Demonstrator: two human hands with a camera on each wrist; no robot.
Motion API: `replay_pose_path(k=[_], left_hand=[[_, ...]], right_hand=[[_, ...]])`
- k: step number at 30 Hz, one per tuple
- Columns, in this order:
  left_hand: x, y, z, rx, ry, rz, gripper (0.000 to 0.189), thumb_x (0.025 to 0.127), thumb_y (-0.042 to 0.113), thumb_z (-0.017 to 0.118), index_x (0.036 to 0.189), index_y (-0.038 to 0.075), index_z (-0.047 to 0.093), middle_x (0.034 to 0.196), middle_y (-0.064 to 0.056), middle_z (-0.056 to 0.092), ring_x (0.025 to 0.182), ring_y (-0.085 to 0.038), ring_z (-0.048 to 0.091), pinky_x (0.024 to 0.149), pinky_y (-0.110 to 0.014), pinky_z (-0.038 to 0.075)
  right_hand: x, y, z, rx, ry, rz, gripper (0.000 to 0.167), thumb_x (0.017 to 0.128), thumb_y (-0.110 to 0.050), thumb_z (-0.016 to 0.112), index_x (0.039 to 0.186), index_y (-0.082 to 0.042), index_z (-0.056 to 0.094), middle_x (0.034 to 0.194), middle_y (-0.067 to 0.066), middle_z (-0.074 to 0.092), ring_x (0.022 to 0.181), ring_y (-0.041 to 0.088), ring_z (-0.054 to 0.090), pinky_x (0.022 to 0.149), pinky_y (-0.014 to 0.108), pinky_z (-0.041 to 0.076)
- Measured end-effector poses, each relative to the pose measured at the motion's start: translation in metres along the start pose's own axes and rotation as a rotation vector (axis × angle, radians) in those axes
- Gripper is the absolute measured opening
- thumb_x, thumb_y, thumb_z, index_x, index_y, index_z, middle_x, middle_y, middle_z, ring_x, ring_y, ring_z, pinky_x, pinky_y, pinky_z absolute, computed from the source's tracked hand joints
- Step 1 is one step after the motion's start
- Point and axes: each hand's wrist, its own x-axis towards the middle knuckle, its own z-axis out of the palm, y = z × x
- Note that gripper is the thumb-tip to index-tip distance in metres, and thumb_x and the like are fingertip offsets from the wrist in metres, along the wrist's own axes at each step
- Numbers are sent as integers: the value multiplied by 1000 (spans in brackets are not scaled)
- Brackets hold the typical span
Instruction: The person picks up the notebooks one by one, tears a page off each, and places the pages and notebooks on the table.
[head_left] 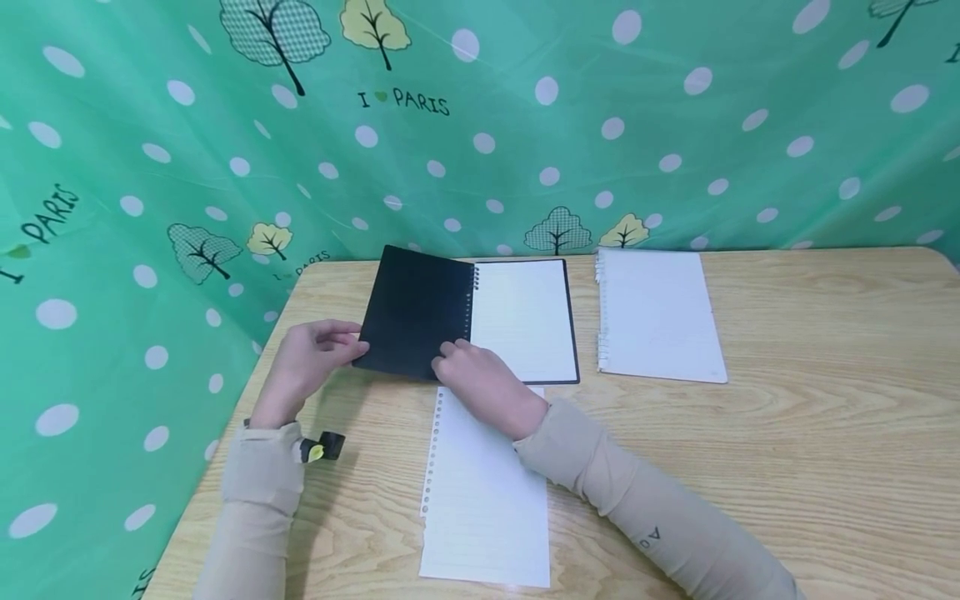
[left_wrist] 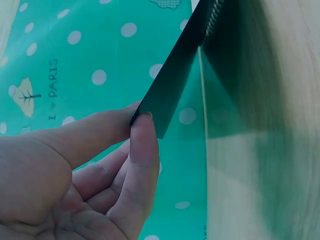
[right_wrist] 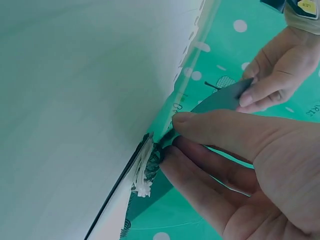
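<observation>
Loose paper (head_left: 487,508) lies nearest us—beyond, toward the surface's (head_left: 825,458) far edge, our left hand (head_left: 311,362) pinches the black cover's (head_left: 416,312) outer corner, our right hand (head_left: 487,379) the spiral binding's (head_left: 476,277) near end.

The notebook (head_left: 491,317) lies behind a sheet (head_left: 486,492) — left of other paper (head_left: 660,315).

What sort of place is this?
Perhaps a makeshift indoor desk corner: a wood-grained table with a green polka-dot backdrop behind it, and an open ring-bound notebook lying on top.
</observation>
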Motion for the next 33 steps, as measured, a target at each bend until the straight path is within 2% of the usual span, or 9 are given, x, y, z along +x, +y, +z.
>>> replay_pose_path(k=[6, 13, 17, 22, 26, 29, 33], left_hand=[[-7, 9, 0, -10, 28, 10, 46, 94, 34, 69, 131, 7, 62, 116, -14, 65, 95, -14, 66, 86, -33, 56], [-14, 21, 4, -47, 49, 29, 55, 92, 39, 71, 136, 8, 58, 118, -12, 64, 101, -17, 65, 79, -15, 53], [-17, 26, 6, -67, 54, 37, 56, 91, 39, 71, 137, 9, 57, 120, -12, 63, 102, -17, 65, 80, -13, 52], [-20, 34, 9, -108, 58, 66, 54, 93, 36, 70, 137, 8, 57, 119, -13, 64, 96, -11, 68, 81, -16, 54], [-21, 40, 13, -167, 45, 82, 53, 95, 34, 68, 138, 7, 56, 120, -15, 63, 94, -20, 71, 83, -21, 57], [-22, 44, 15, -157, 55, 88, 54, 94, 37, 68, 139, 10, 56, 121, -14, 63, 102, -25, 69, 85, -22, 56], [-24, 46, 19, -115, 76, 107, 55, 93, 39, 69, 139, 12, 56, 124, -11, 63, 115, -24, 63, 93, -27, 54]], right_hand=[[1, -1, 0, 2, 0, -4, 20, 94, -2, 66, 109, -9, 75, 97, 6, 70, 83, 14, 63, 75, 24, 58], [1, 1, 3, 7, 69, -10, 15, 95, -4, 61, 105, -6, 73, 92, 6, 68, 78, 13, 62, 68, 24, 57], [1, 2, 2, 54, 87, 8, 13, 94, -7, 63, 105, -5, 70, 92, 6, 66, 78, 14, 61, 67, 24, 56], [2, 3, 0, 106, 72, 34, 14, 94, -9, 66, 107, -5, 70, 95, 5, 66, 80, 14, 61, 71, 23, 56], [1, 4, -1, 129, 66, 55, 15, 93, -12, 68, 107, -5, 70, 95, 5, 66, 81, 13, 61, 72, 22, 55], [1, 5, -1, 151, 63, 63, 16, 93, -15, 69, 107, -6, 70, 95, 5, 66, 81, 13, 61, 73, 23, 55], [0, 7, -2, 194, 65, 71, 18, 94, -18, 68, 108, -6, 69, 97, 5, 66, 84, 13, 63, 74, 24, 56]])
